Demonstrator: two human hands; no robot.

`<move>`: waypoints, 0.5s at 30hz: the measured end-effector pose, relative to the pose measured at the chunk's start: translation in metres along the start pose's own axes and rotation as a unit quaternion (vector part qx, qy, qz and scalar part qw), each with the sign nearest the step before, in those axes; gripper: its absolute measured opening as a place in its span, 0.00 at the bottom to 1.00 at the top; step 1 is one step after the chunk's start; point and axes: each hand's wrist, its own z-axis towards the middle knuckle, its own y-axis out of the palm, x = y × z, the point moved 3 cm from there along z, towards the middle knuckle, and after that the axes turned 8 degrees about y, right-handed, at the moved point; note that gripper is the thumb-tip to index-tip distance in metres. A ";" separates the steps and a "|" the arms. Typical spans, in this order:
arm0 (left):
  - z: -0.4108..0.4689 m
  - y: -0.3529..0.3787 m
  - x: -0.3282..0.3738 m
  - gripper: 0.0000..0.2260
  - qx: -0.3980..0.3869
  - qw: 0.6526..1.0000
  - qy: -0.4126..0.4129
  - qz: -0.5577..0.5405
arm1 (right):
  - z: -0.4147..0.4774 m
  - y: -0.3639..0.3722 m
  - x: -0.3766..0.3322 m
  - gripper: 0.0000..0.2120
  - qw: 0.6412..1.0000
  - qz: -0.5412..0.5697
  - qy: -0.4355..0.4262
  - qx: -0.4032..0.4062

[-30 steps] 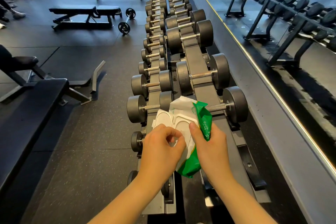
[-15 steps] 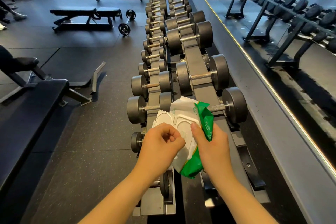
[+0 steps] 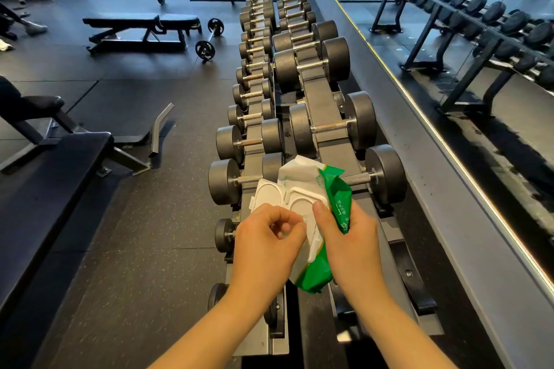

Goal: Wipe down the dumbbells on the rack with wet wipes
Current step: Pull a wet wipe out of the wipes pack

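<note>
A green and white pack of wet wipes [image 3: 308,186] hangs over the near end of the dumbbell rack [image 3: 329,141], and my right hand [image 3: 347,237] grips it from the right side. Its white flip lid [image 3: 266,192] stands open to the left. My left hand [image 3: 266,246] has its fingers curled at the pack's opening, pinching there; what they pinch is hidden. Black dumbbells lie in two rows on the rack. The nearest large one [image 3: 383,174] sits partly behind the pack.
A wall mirror [image 3: 449,39] runs along the right of the rack. Black benches [image 3: 144,27] and a loaded bar [image 3: 209,39] stand on the rubber floor to the left. A padded bench [image 3: 51,171] is close at my near left.
My left hand's fingers have shifted slightly at the pack's opening. The pack and my right hand stay almost where they were.
</note>
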 end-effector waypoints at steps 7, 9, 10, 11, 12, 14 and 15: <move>0.001 -0.002 0.007 0.08 -0.022 0.999 0.028 0.017 | -0.003 -0.001 -0.001 0.05 1.000 -0.016 -0.011 -0.003; 0.003 -0.004 0.007 0.08 -0.035 0.999 0.022 0.012 | -0.003 -0.002 0.000 0.05 1.000 -0.023 -0.013 -0.002; 0.004 -0.005 0.007 0.08 -0.042 0.999 0.021 0.011 | -0.003 -0.003 0.000 0.05 1.000 -0.027 -0.016 0.000; 0.005 -0.005 0.007 0.08 -0.050 0.998 0.021 0.012 | -0.003 -0.003 0.000 0.05 0.999 -0.030 -0.019 0.002; 0.006 -0.006 0.007 0.08 -0.058 0.998 0.021 0.017 | -0.003 -0.004 0.000 0.05 0.999 -0.033 -0.021 0.003; 0.008 -0.008 0.008 0.07 -0.079 0.996 0.018 0.031 | -0.003 -0.004 0.001 0.06 0.999 -0.038 -0.021 0.002; 0.009 -0.009 0.008 0.07 -0.089 0.995 0.014 0.037 | -0.003 -0.005 0.001 0.05 0.999 -0.040 -0.020 0.001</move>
